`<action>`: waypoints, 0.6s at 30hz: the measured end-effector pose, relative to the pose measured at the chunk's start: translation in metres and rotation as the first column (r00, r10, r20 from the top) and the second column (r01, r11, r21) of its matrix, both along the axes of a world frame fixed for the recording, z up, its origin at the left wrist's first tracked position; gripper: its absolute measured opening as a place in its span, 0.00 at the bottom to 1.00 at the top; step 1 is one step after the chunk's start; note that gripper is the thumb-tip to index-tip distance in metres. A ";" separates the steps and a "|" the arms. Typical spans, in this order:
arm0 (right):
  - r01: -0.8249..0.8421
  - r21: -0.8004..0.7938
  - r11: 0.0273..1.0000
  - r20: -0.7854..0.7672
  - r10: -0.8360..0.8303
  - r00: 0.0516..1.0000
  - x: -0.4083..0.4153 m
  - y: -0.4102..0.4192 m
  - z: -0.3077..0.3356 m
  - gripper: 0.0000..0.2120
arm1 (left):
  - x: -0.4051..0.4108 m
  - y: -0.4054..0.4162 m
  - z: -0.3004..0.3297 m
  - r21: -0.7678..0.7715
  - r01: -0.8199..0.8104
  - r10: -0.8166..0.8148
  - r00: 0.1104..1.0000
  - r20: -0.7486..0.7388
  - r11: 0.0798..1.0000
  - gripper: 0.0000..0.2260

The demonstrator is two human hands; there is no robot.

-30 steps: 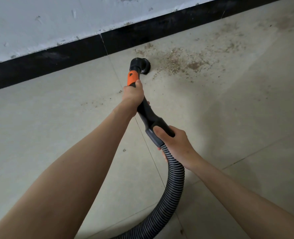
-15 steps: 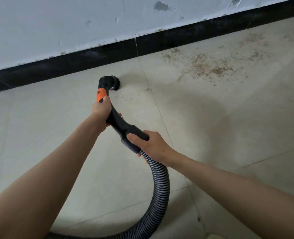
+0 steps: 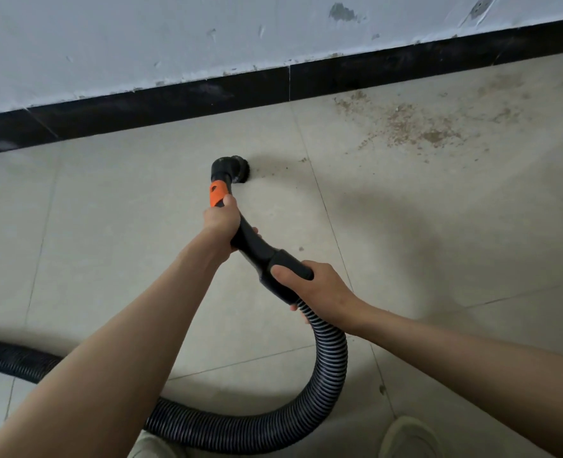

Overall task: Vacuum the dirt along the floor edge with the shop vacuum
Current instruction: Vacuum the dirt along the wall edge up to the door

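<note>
The black vacuum wand (image 3: 253,241) has an orange collar (image 3: 218,192) and ends in a round black brush nozzle (image 3: 232,170) on the pale floor tiles. My left hand (image 3: 222,223) grips the wand just below the orange collar. My right hand (image 3: 313,285) grips the thick cuff where the ribbed black hose (image 3: 329,358) joins. A patch of brown dirt (image 3: 415,127) lies to the right of the nozzle, near the black skirting (image 3: 174,100). A few crumbs (image 3: 303,159) lie just right of the nozzle.
The hose loops down behind my arms and runs off the left edge (image 3: 9,358). A scuffed white wall (image 3: 141,44) rises above the skirting. My shoes (image 3: 408,438) show at the bottom edge. Open tiled floor lies to the right.
The nozzle has come away from the dirt patch to its left and a little farther from the skirting. More of the hose shows at the left. Both hands keep their grip.
</note>
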State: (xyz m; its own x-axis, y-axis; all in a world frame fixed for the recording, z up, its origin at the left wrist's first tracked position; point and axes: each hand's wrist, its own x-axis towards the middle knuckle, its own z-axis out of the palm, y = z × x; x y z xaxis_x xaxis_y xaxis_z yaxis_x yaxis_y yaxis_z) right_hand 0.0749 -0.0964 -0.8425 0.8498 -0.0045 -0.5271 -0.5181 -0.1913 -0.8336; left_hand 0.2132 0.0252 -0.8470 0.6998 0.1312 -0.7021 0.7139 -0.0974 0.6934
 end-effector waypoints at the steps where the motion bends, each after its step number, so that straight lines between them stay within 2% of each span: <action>1: 0.011 0.000 1.000 0.000 -0.011 1.000 -0.002 -0.002 0.000 0.18 | 0.000 -0.004 0.000 0.004 0.010 -0.010 1.000 0.000 1.000 0.21; 7: 0.057 0.027 0.998 -0.009 -0.056 0.998 -0.014 -0.011 0.001 0.17 | -0.004 -0.019 -0.002 0.001 0.051 -0.051 0.999 -0.013 0.999 0.17; 18: 0.188 0.065 0.980 -0.001 -0.188 0.982 -0.026 -0.041 -0.009 0.18 | -0.004 -0.066 -0.005 -0.013 0.158 -0.158 0.987 0.008 0.987 0.18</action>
State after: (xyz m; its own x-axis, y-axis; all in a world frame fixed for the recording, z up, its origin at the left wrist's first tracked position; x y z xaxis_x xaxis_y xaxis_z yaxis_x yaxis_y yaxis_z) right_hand 0.0492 -0.1379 -0.8515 0.8394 -0.1305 -0.5275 -0.5358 -0.0365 -0.8436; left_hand 0.2093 -0.0408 -0.8522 0.7159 0.0091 -0.6982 0.6855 -0.1996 0.7002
